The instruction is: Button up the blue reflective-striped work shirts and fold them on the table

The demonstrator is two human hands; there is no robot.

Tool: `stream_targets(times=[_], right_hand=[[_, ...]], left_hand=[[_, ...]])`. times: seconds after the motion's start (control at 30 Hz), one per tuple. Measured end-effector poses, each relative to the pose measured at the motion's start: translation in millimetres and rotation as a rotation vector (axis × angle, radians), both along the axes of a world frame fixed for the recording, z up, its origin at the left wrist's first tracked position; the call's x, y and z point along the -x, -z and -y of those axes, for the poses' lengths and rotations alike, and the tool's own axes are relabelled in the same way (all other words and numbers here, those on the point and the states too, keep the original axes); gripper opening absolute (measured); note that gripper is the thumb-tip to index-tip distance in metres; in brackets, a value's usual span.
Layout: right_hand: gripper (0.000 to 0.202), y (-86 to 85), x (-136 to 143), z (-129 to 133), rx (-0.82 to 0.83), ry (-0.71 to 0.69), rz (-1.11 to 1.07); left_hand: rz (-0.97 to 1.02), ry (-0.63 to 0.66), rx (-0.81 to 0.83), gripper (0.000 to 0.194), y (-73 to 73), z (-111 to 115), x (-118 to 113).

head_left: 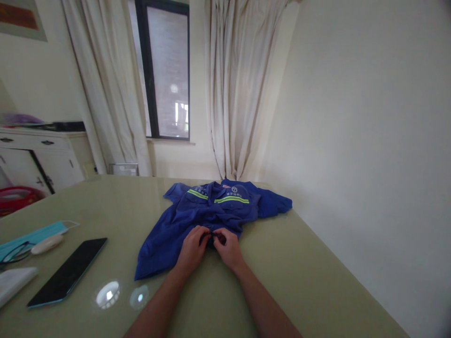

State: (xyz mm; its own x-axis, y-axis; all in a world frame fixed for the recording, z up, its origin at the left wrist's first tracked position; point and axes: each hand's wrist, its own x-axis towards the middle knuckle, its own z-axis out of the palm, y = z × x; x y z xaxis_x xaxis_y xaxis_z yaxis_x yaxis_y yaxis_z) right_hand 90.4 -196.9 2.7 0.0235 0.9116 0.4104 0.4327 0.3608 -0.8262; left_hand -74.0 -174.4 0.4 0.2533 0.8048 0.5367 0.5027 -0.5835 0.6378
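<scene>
A blue short-sleeved work shirt [169,241] with yellow-green reflective stripes lies spread and rumpled on the table, its collar toward the window. My left hand [194,242] pinches the front placket near the lower hem. Close beside it, my right hand [227,244] is closed on the same edge, with the fingertips of both hands almost meeting. The bit of cloth between the fingers is dark and small; whether a button is there I cannot make out. More blue cloth [275,203] lies behind the shirt at the right.
On the left of the glossy greenish table [116,206] lie a black-screened phone [68,272], a light blue face mask [35,238], glasses [17,253], a white oval object [47,244] and a white box-like object [16,284]. A wall [352,141] borders the right edge.
</scene>
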Motion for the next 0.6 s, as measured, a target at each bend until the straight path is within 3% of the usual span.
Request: stream_targets(times=[0.33, 0.6], right_hand=[[0.024, -1.5, -1.2, 3.4, 0.131, -0.127, -0.242], [0.019, -0.7, -0.9, 0.6, 0.069, -0.063, -0.144]], left_hand=[[0.019, 0.008, 0.028, 0.015, -2.8, 2.0, 1.1], [0.037, 0.014, 0.063, 0.023, -1.1, 3.7, -0.9]])
